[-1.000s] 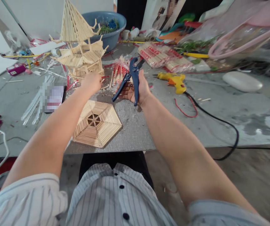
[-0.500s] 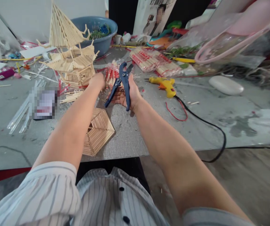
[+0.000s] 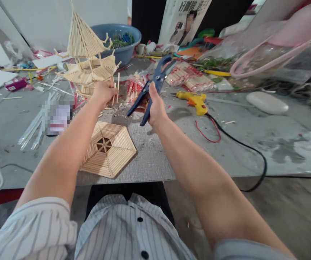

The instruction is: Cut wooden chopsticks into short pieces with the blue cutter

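Note:
My left hand (image 3: 103, 93) is closed on a few thin wooden sticks (image 3: 116, 88) held upright, just in front of a tall pagoda model (image 3: 89, 57) built from the same sticks. My right hand (image 3: 155, 106) grips the handles of blue cutting pliers (image 3: 152, 86), whose jaws point up and to the right, above the table. A flat hexagonal stick roof (image 3: 108, 148) lies on a grey mat (image 3: 147, 159) near the table's front edge, below my left forearm.
A yellow glue gun (image 3: 192, 99) with a black cord (image 3: 242, 144) lies to the right. Packs of sticks (image 3: 190, 77) sit behind the pliers and a blue basin (image 3: 120, 39) stands at the back. Clear glue sticks (image 3: 32, 126) and scraps lie left; a white oval object (image 3: 266, 103) lies right.
My left hand has lifted from the pile with sticks in it. My right hand has raised the pliers and tipped their jaws to the right.

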Motion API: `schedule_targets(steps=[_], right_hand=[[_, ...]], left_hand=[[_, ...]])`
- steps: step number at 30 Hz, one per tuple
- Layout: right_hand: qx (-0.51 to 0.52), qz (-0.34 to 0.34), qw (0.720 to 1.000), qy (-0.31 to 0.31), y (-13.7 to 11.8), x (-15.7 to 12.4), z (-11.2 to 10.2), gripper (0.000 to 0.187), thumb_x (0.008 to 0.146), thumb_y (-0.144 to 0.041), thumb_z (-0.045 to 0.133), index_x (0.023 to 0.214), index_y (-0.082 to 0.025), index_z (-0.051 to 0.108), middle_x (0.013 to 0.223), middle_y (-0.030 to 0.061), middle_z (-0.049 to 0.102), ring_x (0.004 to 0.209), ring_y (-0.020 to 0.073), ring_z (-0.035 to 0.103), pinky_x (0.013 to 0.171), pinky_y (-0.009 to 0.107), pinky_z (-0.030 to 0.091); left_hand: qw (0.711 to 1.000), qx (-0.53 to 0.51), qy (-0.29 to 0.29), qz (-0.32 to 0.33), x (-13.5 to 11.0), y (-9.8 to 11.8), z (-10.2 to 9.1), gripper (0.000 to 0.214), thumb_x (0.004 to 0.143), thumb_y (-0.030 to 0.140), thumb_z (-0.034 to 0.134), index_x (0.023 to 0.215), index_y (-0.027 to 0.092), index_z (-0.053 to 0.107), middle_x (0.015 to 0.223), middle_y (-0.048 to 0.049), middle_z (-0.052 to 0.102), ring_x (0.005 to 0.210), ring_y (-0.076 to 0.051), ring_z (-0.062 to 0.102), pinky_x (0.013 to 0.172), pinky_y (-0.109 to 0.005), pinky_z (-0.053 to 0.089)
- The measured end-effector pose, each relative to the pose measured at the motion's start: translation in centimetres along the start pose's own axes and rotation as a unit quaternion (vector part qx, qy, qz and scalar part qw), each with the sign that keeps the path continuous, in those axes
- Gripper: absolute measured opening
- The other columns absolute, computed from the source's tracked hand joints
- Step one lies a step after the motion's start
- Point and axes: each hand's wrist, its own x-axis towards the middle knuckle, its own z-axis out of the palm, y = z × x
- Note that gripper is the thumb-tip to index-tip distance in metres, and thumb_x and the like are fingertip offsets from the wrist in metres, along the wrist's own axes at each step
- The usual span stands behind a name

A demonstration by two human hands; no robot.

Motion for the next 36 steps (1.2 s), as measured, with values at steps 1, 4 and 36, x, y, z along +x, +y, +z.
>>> schedule_targets(steps=[1, 4, 36], right_hand=[[0.003, -0.018, 0.999, 0.028, -0.2, -0.1, 0.3, 0.059, 0.074, -0.08, 0.048, 0.073, -0.021, 0.056, 0.072, 0.0052, 0.063, 0.07, 0.0202, 0.066, 0.067, 0.041, 0.056], [-0.039, -0.095, 0.991, 0.084, -0.8, -0.6, 0.9, 0.042, 0.071, -0.06, 0.067, 0.064, -0.022, 0.05, 0.062, -0.0003, 0.055, 0.059, 0.014, 0.058, 0.062, 0.034, 0.053], [-0.154, -0.099, 0.983, -0.009, -0.9, -4.3, 3.6, 0.036, 0.073, -0.044, 0.074, 0.061, -0.022, 0.048, 0.058, -0.0023, 0.045, 0.07, 0.0171, 0.058, 0.071, 0.038, 0.056]], left_hand=[[1.0, -0.012, 0.023, -0.015, -1.2, 0.1, -0.6, 0.019, 0.071, 0.01, 0.061, 0.055, 0.016, 0.052, 0.048, 0.001, 0.048, 0.055, -0.013, 0.057, 0.062, -0.026, 0.048], [0.998, -0.065, 0.013, -0.017, -5.0, 0.1, -1.6, 0.02, 0.073, 0.012, 0.062, 0.055, 0.016, 0.053, 0.049, 0.0022, 0.051, 0.043, -0.007, 0.048, 0.052, -0.021, 0.044], [0.982, -0.104, -0.157, -0.032, -11.1, -0.6, 1.0, 0.018, 0.081, 0.015, 0.066, 0.065, 0.014, 0.058, 0.054, -0.0007, 0.063, 0.047, -0.008, 0.058, 0.058, -0.022, 0.052]])
